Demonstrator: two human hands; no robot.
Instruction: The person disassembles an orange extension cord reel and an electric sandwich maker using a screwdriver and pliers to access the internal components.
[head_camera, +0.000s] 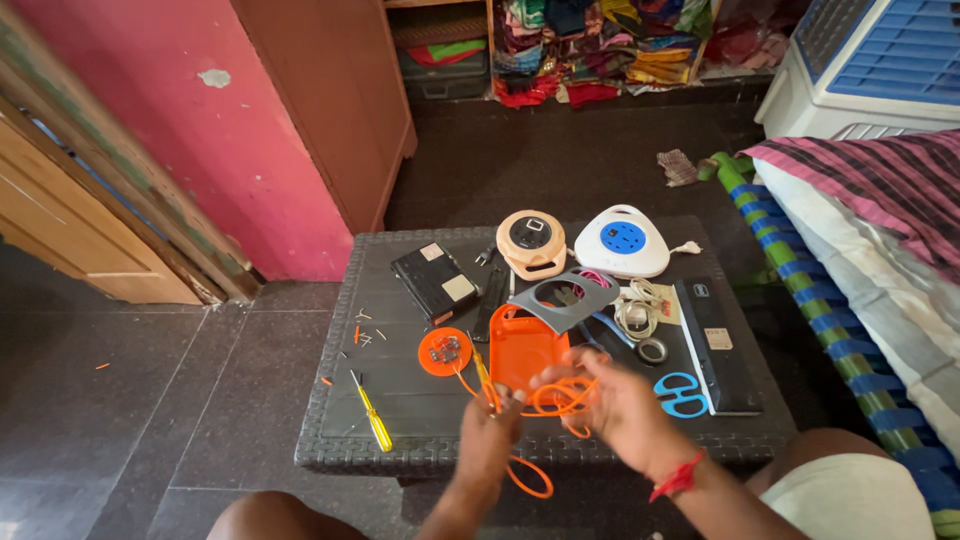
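At the left of the dark woven-plastic desk (330, 440) lies a yellow-handled screwdriver (372, 415), with small loose screws (362, 330) scattered above it. Next comes a round orange disc with metal contacts (444, 352), and behind it a black rectangular box with pale labels (435, 283).

The left hand (490, 432) is closed around a thin orange cable (548, 398), fingers curled and pinching it low down, while a loop of the same cable hangs below the desk edge. An orange plastic housing shell (520, 350) lies flat just behind the hands, under a grey faceplate with round openings (566, 298). The right hand (625, 408) pinches the bundled coils of the cable between thumb and fingertips, the hands close together above the near edge of the desk.

Further right sit a peach round extension reel (532, 242), a white and blue socket box (622, 241), a coil of white cord (634, 308), a roll of tape (652, 350), blue-handled scissors (680, 394) and a long black box (715, 345).

The risk, as I judge it, is a tangle: the loops are loose and overlapping, so a pull could knot them or drag the disc the cable runs toward. The tiny screws could also be swept off the desk by the dangling loop.

Both hands are motion-blurred, so exact finger placement is hard to read, and where the cable ends is hidden behind them.
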